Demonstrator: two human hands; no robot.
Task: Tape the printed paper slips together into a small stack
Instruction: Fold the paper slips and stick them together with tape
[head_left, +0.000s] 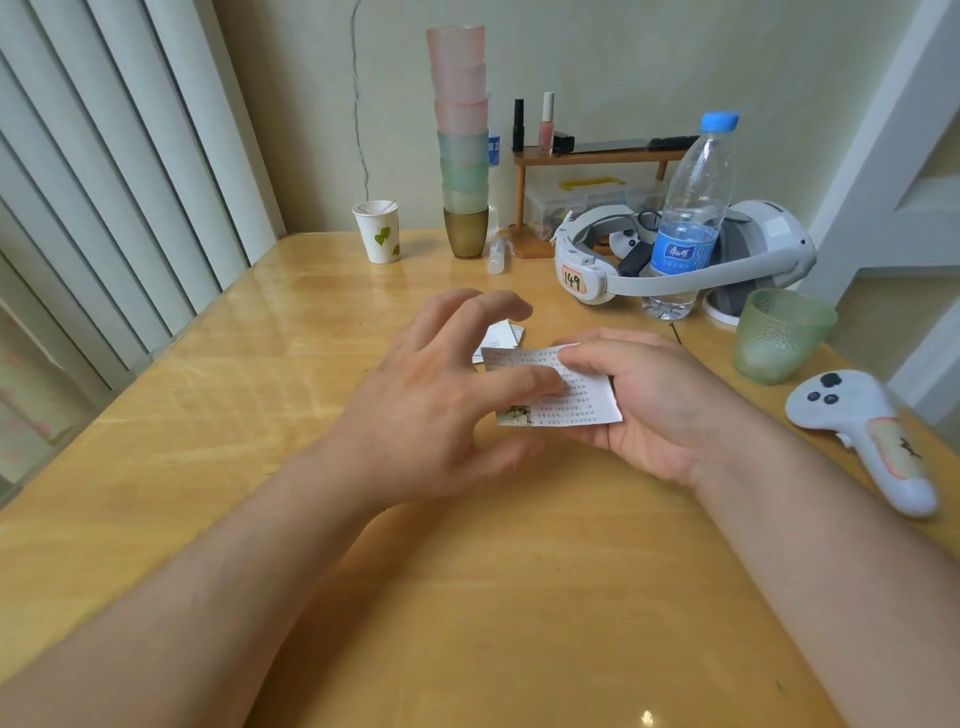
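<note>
A white printed paper slip (582, 397), with rows of small text and a little picture at its lower left corner, lies across the palm of my right hand (660, 410); that hand's thumb and fingers curl over its top edge. My left hand (441, 400) hovers over the slip's left side with its thumb pressing on the printed face and its fingers arched above. More white slips (503, 335) lie on the wooden table (322, 467) just behind, partly hidden by my left fingers. No tape is visible.
Behind stand a tall stack of coloured cups (462, 140), a paper cup (378, 231), a water bottle (693, 218) and a white headset (675, 254). A green glass (779, 335) and a white controller (867, 431) lie at right, window blinds (119, 171) at left.
</note>
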